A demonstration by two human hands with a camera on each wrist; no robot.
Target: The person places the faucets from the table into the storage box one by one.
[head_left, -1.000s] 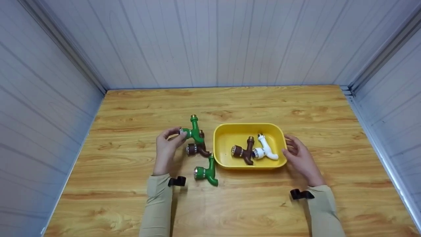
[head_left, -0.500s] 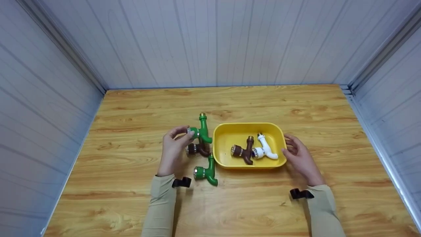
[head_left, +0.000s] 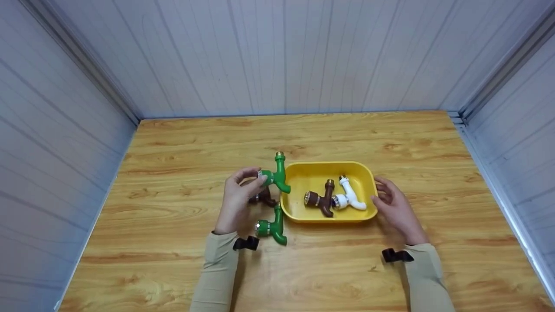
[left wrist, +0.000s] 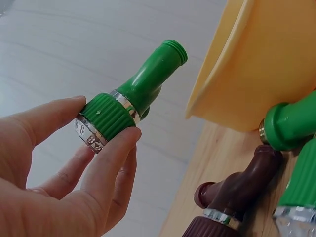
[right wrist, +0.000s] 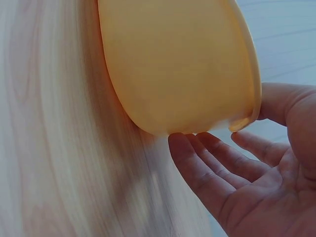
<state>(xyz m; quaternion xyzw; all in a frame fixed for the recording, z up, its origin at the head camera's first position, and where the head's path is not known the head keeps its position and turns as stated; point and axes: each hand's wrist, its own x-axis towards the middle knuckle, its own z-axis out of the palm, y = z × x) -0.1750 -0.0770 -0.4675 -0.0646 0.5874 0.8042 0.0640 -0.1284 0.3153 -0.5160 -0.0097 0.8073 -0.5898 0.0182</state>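
Green tap (head_left: 281, 173), glossy, with a ribbed knob, silvery cap and brassy end, is up in the air beside the yellow tub (head_left: 316, 171), pinched in the left hand (head_left: 236, 193). The right hand (head_left: 394, 206) clasps the tub's right end. Behind stands a pale wall (head_left: 277, 56).

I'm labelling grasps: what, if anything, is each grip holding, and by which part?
Left grip: a green tap, pinched by its ribbed knob. Right grip: the yellow tub, by its right-end rim and outer wall.
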